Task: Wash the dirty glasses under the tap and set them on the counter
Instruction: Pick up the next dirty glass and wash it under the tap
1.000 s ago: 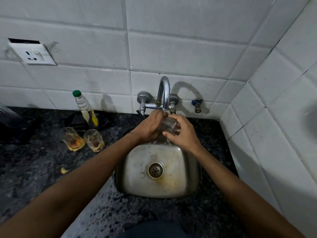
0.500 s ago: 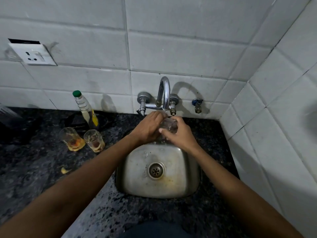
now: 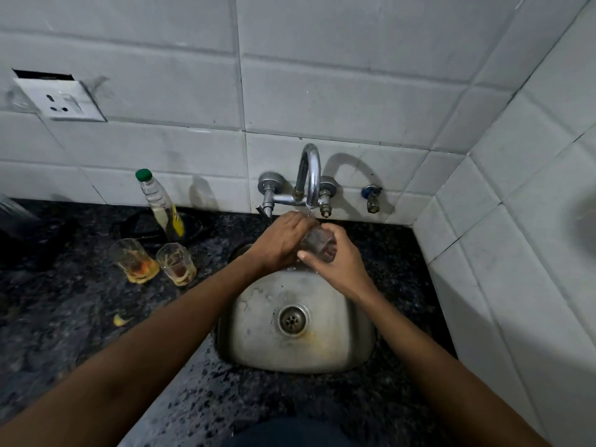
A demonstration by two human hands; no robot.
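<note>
Both hands meet over the back of the steel sink point(image 3: 258, 343), just under the curved tap point(image 3: 310, 175). My right hand point(image 3: 338, 262) grips a clear glass point(image 3: 317, 243) lying on its side. My left hand point(image 3: 280, 240) presses against the glass's left end, its fingertips hidden by the glass. A thin stream of water falls from the spout onto the hands. Two dirty glasses stand on the dark counter point(image 3: 80, 317) to the left: a taller one point(image 3: 134, 259) with orange residue and a shorter one point(image 3: 175, 264) beside it.
A bottle with a green cap point(image 3: 159, 204) stands behind the dirty glasses, near a dark pan point(image 3: 142, 227). A yellow scrap point(image 3: 120, 321) lies on the counter. A small valve point(image 3: 372, 198) sticks out of the wall right of the tap. A tiled wall closes the right side.
The glass has turned slightly in my right hand and both hands shifted a little under the spout. The dirty glasses on the counter stayed put.
</note>
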